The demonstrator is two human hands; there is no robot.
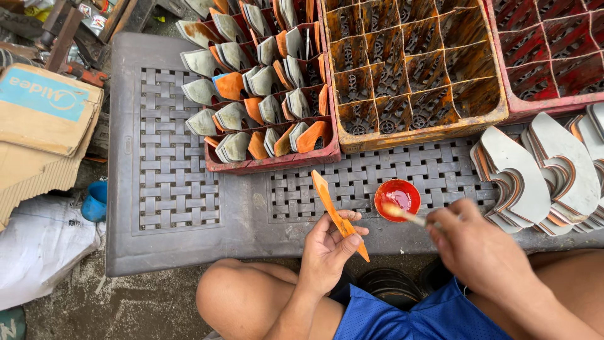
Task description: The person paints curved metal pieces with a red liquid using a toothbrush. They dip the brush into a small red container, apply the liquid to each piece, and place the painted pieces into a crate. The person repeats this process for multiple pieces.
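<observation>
My left hand (330, 249) grips a thin curved orange piece (327, 200), held edge-up over the front of the grey woven-pattern table (176, 182). My right hand (475, 242) holds a small brush (408, 216) whose tip dips into a small round bowl of red-orange liquid (397, 196) standing on the table. A red crate (264, 160) just behind my left hand holds several grey and orange curved pieces standing in its cells.
An orange divided crate (415, 129) and a red divided crate (553, 101) stand at the back right. Stacked grey curved pieces (541, 170) lie at the right. A cardboard box (38, 126), white sack (38, 245) and blue cup (94, 203) sit left of the table.
</observation>
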